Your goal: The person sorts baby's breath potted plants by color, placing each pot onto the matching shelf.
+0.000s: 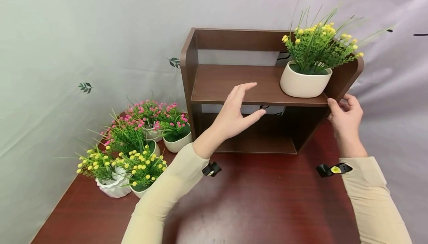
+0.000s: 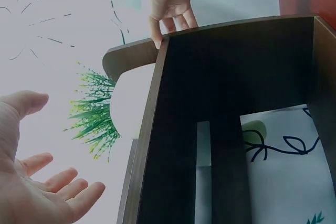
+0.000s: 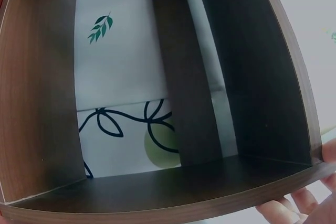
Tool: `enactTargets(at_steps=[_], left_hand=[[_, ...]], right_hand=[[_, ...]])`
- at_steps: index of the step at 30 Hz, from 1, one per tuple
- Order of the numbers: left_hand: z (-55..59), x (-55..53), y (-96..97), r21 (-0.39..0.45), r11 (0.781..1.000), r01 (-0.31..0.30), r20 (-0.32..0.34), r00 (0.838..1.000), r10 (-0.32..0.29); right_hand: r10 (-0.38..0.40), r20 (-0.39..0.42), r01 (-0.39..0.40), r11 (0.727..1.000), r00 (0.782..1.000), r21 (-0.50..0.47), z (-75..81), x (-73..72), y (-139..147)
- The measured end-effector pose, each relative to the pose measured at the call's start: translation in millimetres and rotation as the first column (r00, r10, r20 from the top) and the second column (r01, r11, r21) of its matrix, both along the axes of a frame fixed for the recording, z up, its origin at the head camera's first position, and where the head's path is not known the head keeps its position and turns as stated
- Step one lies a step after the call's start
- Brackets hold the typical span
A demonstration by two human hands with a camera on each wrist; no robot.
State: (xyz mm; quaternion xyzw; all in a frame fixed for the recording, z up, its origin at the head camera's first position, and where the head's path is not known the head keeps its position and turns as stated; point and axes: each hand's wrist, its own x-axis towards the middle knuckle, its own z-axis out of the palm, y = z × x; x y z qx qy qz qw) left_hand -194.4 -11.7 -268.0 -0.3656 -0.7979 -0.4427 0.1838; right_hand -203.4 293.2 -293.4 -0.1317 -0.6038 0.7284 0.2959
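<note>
A brown two-tier wooden shelf (image 1: 230, 82) stands on the table against the wall. On its upper board, at the right end, sits a white oval pot (image 1: 305, 84) with yellow flowers and long grass blades. My right hand (image 1: 347, 119) grips the shelf's right side, thumb at the front edge of the upper board and fingers around the outside of the side panel. That grip also shows at the corner in the right wrist view. In front of the shelf my left hand (image 1: 232, 115) hovers with fingers spread, holding nothing; in the left wrist view the left palm (image 2: 37, 198) faces up.
Several potted plants crowd the table left of the shelf: pink-flowered ones (image 1: 177, 140) at the back, yellow-flowered ones (image 1: 115, 184) in front. A patterned cloth wall (image 1: 100, 32) hangs behind. Dark red tabletop (image 1: 260, 199) spreads before the shelf.
</note>
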Motion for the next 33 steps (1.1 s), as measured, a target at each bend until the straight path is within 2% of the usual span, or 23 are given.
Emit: enactTargets(at_steps=[5, 16, 24, 33], left_hand=[[-13.2, 8.1, -15.1, 0.047, 0.999, 0.004, -0.020, 1.000, -0.003], [-36.2, 17.5, -40.8, 0.079, 0.996, -0.045, -0.040, 0.998, 0.049], [-48.2, 28.3, -59.1, 0.099, 0.991, -0.086, 0.046, 0.996, 0.081], [-61.5, 40.8, -83.0, 0.117, 0.984, -0.131, 0.079, 0.989, 0.123]], right_hand=[[-0.010, 0.003, 0.010, 1.000, 1.000, 0.007, 0.2, -0.1, 0], [-0.014, 0.002, 0.014, 1.000, 1.000, 0.019, 0.2, -0.8, -1], [-0.017, -0.006, 0.017, 1.000, 1.000, 0.019, 0.5, -0.9, -2], [-0.017, -0.040, 0.017, 1.000, 0.999, -0.001, 0.1, 0.5, -2]])
